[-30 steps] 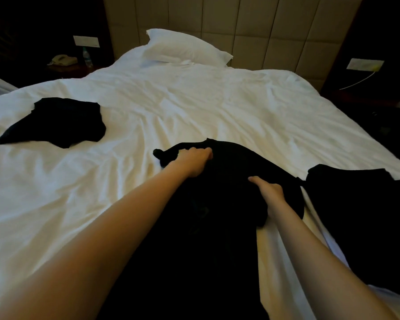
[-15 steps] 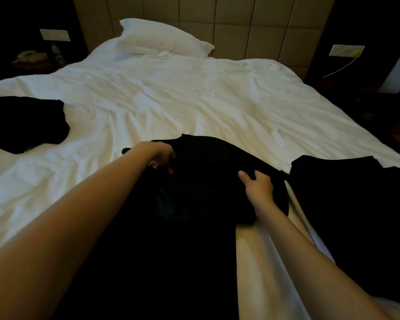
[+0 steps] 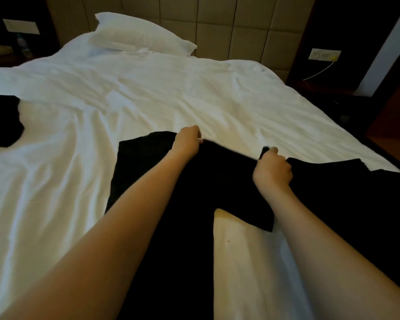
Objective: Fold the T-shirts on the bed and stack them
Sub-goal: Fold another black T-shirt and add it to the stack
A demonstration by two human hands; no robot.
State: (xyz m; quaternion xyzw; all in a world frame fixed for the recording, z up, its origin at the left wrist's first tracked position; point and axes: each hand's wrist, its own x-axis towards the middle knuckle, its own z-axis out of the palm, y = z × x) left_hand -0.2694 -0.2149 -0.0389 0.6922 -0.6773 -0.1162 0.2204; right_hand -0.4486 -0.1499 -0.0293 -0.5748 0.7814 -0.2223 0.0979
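A black T-shirt (image 3: 146, 167) lies spread on the white bed (image 3: 148, 100) in front of me. My left hand (image 3: 187, 140) grips its far edge near the middle, fingers curled round the cloth. My right hand (image 3: 273, 169) grips the same far edge further right, with a bit of black cloth sticking up above the thumb. A second black T-shirt (image 3: 346, 204) lies at the right, touching the first; the boundary between them is hard to tell. A third black T-shirt (image 3: 0, 121) lies at the left edge, partly cut off.
A white pillow (image 3: 139, 34) leans by the padded headboard (image 3: 229, 21). A nightstand with a phone and a water bottle (image 3: 22, 45) stands at the far left. A wall socket with a cable (image 3: 325, 55) is at the right. The bed's right edge drops to dark floor.
Both hands have moved further away from me and apart along the shirt's far edge, pulling the cloth flatter. The view has shifted right, so the left T-shirt is mostly out of frame.
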